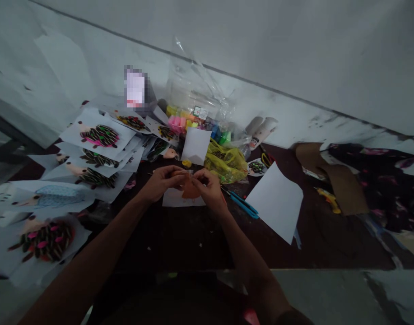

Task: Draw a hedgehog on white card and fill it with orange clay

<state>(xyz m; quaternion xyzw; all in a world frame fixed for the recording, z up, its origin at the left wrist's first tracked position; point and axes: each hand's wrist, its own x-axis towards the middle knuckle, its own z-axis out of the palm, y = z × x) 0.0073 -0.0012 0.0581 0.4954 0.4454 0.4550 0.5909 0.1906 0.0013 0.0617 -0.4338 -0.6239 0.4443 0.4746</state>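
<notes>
Between both hands, at the middle of the dark table (200, 239), is a thin orange piece (190, 188). My left hand (161, 183) pinches its upper left part with thumb and fingers. On the other side, my right hand (209, 187) has its fingertips closed on the orange piece near its top. Beneath the hands lies a small white sheet with a faint drawing (183, 199). A blank white card (196, 145) and a small yellow lump (186, 163) are just beyond the fingers.
Hedgehog pictures (100, 135) pile up at the left. Behind the hands are a clear bag of coloured clay (183, 122) and a yellow plastic bag (225, 162). Blue-handled scissors (244, 205), white paper (277, 203), a yellow tool (328, 200) and brown cardboard (345, 187) lie rightward.
</notes>
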